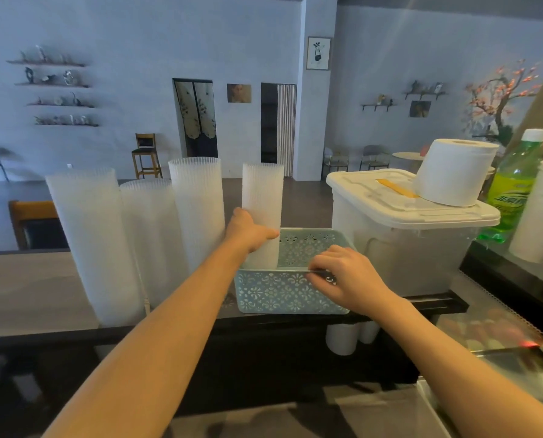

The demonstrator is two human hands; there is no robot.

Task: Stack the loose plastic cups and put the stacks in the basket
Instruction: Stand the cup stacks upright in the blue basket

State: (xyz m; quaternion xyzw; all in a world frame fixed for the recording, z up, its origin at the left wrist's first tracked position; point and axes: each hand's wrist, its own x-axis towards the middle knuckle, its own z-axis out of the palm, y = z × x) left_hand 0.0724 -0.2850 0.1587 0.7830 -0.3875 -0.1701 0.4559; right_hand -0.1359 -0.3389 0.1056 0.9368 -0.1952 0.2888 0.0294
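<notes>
Plastic cup stack [263, 197] stands upright inside basket [283, 292].

Tight lanes around the pale-blue perforated plastic basket [279, 292]

We find three tall translucent cup stacks [156, 235] walling its left, a lidded white plastic bin [406, 235] just beside its right; the basket's right half stays open from above.

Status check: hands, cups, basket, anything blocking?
Left hand grips a cup stack standing in the basket. Right hand holds the basket's near rim. Three stacks wait left of it. Nothing blocking.
</notes>
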